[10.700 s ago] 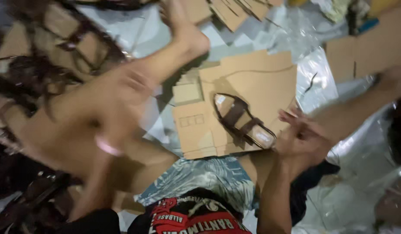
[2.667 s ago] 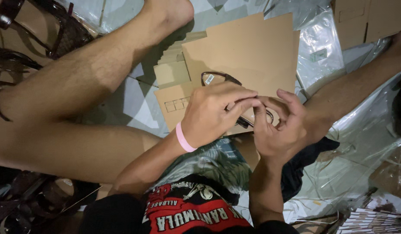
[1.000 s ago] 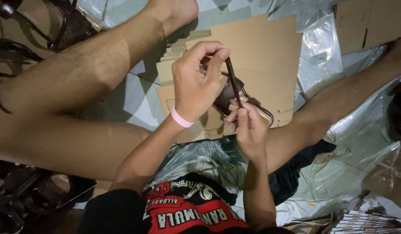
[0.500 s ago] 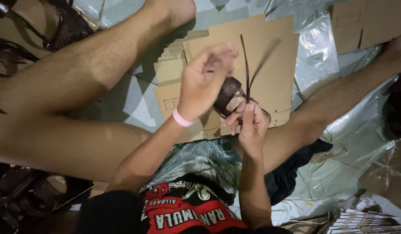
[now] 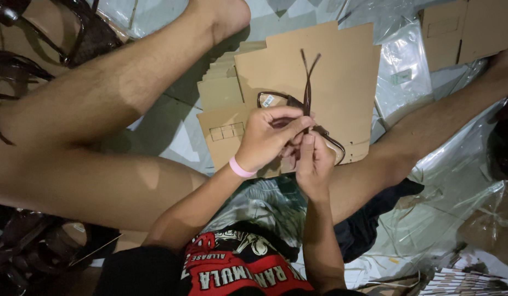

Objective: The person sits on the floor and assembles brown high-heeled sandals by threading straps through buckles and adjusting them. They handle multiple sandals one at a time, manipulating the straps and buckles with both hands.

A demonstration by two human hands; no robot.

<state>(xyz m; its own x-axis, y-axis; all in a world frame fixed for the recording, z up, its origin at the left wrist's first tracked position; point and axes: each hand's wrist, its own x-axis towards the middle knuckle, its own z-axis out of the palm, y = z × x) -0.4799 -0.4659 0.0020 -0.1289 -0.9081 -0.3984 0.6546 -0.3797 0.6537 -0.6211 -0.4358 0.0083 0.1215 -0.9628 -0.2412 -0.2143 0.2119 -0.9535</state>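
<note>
I sit on the floor with both legs spread, and a dark brown strappy sandal [image 5: 276, 101] lies between them on flat cardboard sheets [image 5: 342, 71]. My left hand [image 5: 265, 140], with a pink wristband, pinches the sandal's two thin straps [image 5: 307, 82] low down, and their ends stick up and fork apart. My right hand [image 5: 314, 161] holds the sandal's body and the straps' base right beside the left hand. Most of the sandal is hidden behind my fingers.
A pile of dark sandals [image 5: 51, 33] lies at the upper left behind my left leg, and more [image 5: 29, 252] sit at the lower left. Clear plastic bags [image 5: 407, 71] and another cardboard piece [image 5: 468, 30] are spread at the right. My right leg [image 5: 429, 131] runs toward the upper right.
My hands lifted the sandal off the cardboard and pulled its straps upward. The left hand has since slid down from the straps' top to their base, leaving the ends standing free.
</note>
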